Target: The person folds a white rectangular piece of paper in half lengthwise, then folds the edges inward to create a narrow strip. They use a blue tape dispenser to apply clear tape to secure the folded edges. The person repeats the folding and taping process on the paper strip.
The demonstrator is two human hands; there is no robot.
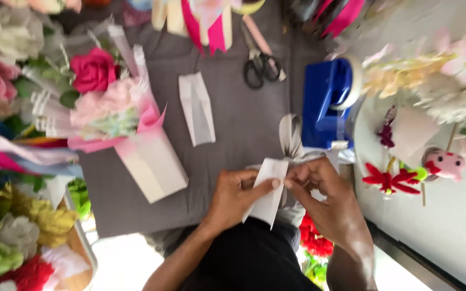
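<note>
A narrow strip of white paper (268, 188) is pinched between both hands just above my lap. My left hand (235, 196) holds its left edge with thumb and fingers. My right hand (324, 194) grips the top right corner. A looped white and grey ribbon (290, 134) lies just beyond the strip, next to a blue tape dispenser (327, 102). Another folded white paper piece (198, 108) lies flat on the grey cloth (238, 124).
A bouquet with a red rose (94, 70) in pink and white wrapping (146, 156) lies at the left. Black-handled scissors (260, 62) rest at the top. Artificial flowers (17, 237) crowd the left edge, small toy figures (443, 161) and flowers the right.
</note>
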